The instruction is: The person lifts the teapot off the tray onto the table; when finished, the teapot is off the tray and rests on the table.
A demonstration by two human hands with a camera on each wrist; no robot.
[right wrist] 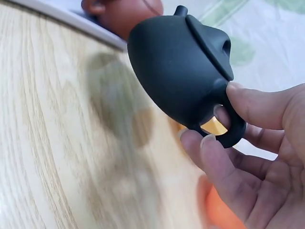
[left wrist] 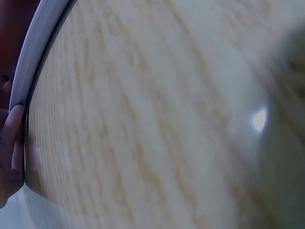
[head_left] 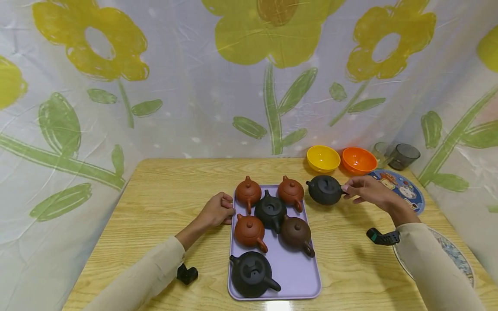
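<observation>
My right hand (head_left: 367, 190) pinches the handle of a black teapot (head_left: 324, 190). In the right wrist view, this teapot (right wrist: 167, 67) hangs above the wood, its spout pointing away from the hand. My left hand (head_left: 218, 209) holds the left rim of a lilac tray (head_left: 292, 280). The left wrist view shows fingers (left wrist: 12, 129) against that rim (left wrist: 28, 57). Three orange-brown teapots (head_left: 248, 192), a dark brown teapot (head_left: 295, 233) and two black teapots, one in the middle (head_left: 270, 211) and a larger one (head_left: 250, 276) at the near end, stand on the tray.
A yellow bowl (head_left: 323, 159) and an orange bowl (head_left: 359, 160) stand at the back right, beside a dark glass (head_left: 404, 156) and a clear one (head_left: 381, 153). Two round patterned mats (head_left: 416, 190) lie on the right. A flowered cloth (head_left: 186, 108) hangs behind the wooden table (head_left: 167, 185).
</observation>
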